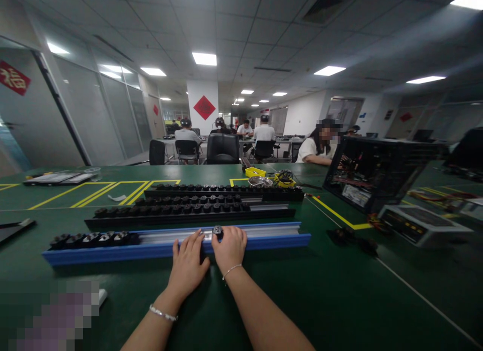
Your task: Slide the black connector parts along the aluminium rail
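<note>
A long blue channel rail (151,254) with a silvery inner floor lies across the green table in front of me. At its left end several small black blocks (91,238) with round metal-and-black tops sit in a row inside it. My left hand (188,268) lies over the rail's near wall, fingers stretched and slightly apart, thumb out toward the right. Just beside it, my right hand (231,248) is closed round a black block (218,232) at the middle of the rail. The block's round top shows between thumb and fingers; its underside is hidden.
Behind the blue rail lie black rails (181,217) filled with similar blocks. An open computer case (377,169) and a power supply (422,225) stand at right. Yellow trays (255,172) and a metal bowl (260,182) are farther back. A person (320,144) sits across the table.
</note>
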Tool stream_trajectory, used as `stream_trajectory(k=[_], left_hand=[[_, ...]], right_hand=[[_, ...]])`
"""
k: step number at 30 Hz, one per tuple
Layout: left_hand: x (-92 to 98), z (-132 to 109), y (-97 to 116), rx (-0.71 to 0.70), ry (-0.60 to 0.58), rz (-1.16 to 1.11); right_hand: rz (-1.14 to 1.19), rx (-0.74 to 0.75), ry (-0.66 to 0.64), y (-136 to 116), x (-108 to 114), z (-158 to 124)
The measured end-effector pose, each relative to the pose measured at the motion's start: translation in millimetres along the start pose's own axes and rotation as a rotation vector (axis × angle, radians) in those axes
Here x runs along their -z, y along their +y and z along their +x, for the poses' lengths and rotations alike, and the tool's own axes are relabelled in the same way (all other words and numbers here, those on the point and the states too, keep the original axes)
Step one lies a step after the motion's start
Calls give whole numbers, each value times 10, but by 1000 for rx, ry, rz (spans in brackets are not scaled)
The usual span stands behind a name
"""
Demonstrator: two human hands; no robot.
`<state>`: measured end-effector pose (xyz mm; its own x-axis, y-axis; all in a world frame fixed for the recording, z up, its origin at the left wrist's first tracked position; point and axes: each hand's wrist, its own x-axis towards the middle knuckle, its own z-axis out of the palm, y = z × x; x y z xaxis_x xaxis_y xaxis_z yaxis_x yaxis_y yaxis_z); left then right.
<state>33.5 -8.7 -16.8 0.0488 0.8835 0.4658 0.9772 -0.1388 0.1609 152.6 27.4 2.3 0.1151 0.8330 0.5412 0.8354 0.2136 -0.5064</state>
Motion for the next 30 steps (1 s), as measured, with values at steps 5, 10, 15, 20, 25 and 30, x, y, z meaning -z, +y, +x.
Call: stream_trajectory(k=[5, 10, 15, 20, 25, 30], left_hand=[[-11, 5, -12, -1, 5, 9], [-3, 6, -8, -2, 1, 10], [11, 10, 0, 9, -6, 7], [10, 15, -8, 11, -12, 4], [-8, 15, -27, 3, -15, 1], [-12, 15, -35, -4, -7, -1]], right_hand=[[-14, -13, 33, 77, 41, 11], [-30, -15, 45, 142, 69, 22], [-41, -19, 43, 179, 106, 29], [-36, -21, 53, 211, 123, 35], [-39, -32, 45, 232, 127, 38], [-36, -37, 49, 253, 148, 42]])
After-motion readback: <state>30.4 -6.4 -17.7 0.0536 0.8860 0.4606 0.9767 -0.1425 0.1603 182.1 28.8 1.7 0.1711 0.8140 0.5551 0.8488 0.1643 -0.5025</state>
